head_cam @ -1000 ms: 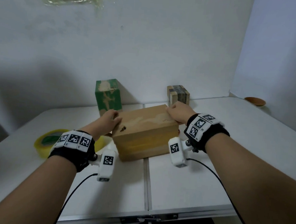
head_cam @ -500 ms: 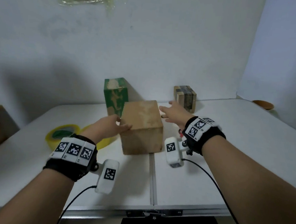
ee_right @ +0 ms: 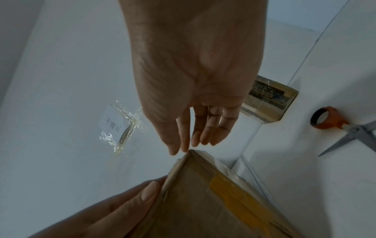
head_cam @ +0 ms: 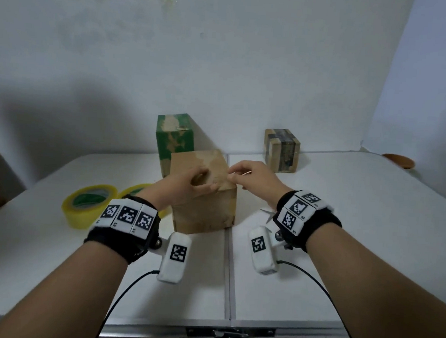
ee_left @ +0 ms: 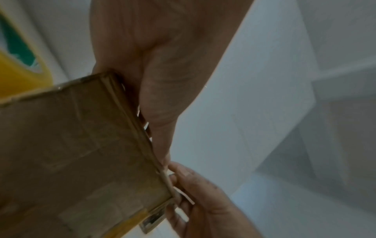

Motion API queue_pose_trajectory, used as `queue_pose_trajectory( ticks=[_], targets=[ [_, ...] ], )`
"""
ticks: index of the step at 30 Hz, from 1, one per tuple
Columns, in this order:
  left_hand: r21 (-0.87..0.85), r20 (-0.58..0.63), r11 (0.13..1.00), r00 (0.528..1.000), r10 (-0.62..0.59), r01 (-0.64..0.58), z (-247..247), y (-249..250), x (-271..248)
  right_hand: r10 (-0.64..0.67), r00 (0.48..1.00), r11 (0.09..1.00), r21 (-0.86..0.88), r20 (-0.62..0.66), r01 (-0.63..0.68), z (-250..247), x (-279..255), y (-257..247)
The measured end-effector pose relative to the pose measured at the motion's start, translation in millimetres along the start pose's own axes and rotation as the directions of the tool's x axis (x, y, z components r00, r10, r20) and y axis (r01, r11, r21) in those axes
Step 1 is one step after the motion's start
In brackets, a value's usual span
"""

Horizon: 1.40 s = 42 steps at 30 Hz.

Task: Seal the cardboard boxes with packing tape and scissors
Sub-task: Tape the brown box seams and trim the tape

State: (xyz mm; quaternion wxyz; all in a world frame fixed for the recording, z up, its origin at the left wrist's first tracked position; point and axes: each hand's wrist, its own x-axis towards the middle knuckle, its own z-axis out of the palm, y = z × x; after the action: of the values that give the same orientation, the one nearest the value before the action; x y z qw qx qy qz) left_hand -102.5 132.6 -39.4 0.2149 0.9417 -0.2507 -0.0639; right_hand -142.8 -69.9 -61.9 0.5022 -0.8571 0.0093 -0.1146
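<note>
— White table (head_cam: 343, 243) under a white wall; the brown box (head_cam: 206, 210) stands upright at the middle seam, two tape rolls (head_cam: 88, 204) to its left, scissors (ee_right: 346, 128) to its right. How to do this step well?

— Press the top flaps flat and keep the box steady before taping.

— And the hands?

— The left hand (head_cam: 186, 184) rests curled on the top. The right hand (head_cam: 253, 176) has loose fingers that touch the top corner and hold nothing.
</note>
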Motion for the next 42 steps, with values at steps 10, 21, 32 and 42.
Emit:
queue_pose_trajectory(
  ticks=[10, 21, 32, 42],
  targets=[
    [-0.062, 0.018, 0.998, 1.000, 0.020, -0.018, 4.8, -6.0, -3.3, -0.004, 1.000, 1.000, 0.003, -0.026, 0.004, 22.1, 5.6, -1.3],
    [-0.081, 0.010, 0.996, 0.999, 0.036, -0.035, 6.4, -5.5, -3.9, -0.024, 0.993, 0.997, -0.074, -0.112, 0.016, 31.0, 3.2, -2.3],
    [-0.072, 0.015, 0.996, 0.999, 0.048, -0.047, 6.2, -5.4, -4.3, -0.053, 0.988, 0.996, -0.080, -0.145, 0.042, 34.9, 1.8, 3.4],
    [-0.122, 0.007, 0.990, 0.998, 0.069, -0.068, 3.5, -5.2, -6.0, -0.059, 0.977, 0.995, -0.097, -0.206, 0.039, 34.0, 2.9, 1.7]
  ],
)
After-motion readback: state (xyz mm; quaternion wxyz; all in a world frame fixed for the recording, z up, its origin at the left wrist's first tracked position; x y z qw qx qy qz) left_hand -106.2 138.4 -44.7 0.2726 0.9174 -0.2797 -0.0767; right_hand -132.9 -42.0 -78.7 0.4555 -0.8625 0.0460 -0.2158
